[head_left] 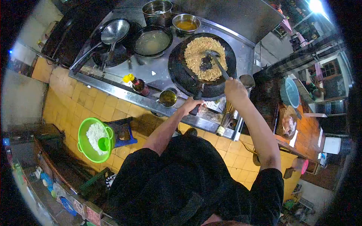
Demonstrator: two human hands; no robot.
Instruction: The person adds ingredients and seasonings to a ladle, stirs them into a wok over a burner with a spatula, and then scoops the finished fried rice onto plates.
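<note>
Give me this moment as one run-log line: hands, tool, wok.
left hand: gripping wok handle | right hand: holding spatula | spatula head: inside wok | wok: rice-like food around dark gap

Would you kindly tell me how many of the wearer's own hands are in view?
2. The left hand grips the black pan handle; the right hand holds a long-handled utensil in the food. Neither hand is hidden.
</note>
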